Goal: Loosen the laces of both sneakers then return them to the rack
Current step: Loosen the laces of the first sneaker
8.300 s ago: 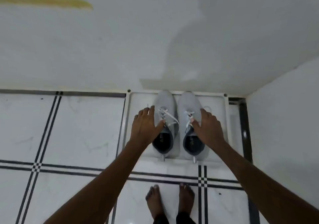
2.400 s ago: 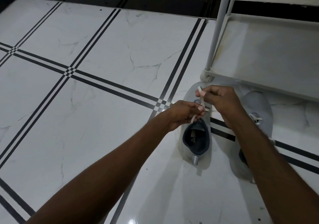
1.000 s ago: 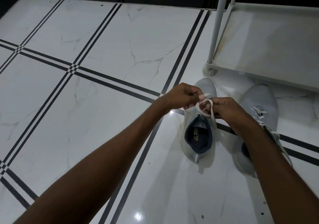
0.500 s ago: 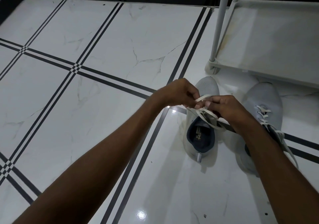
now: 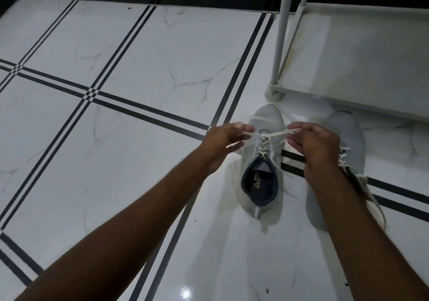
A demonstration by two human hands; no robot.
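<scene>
Fingers of the left hand [image 5: 222,141] and right hand [image 5: 313,142] pinch white lace ends [image 5: 276,134], stretched taut between them above the grey knit sneaker [image 5: 262,161].

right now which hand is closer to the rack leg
Right. The right hand is below the rack leg, just to its right; the left hand is further off to the lower left, across the sneaker.
</scene>
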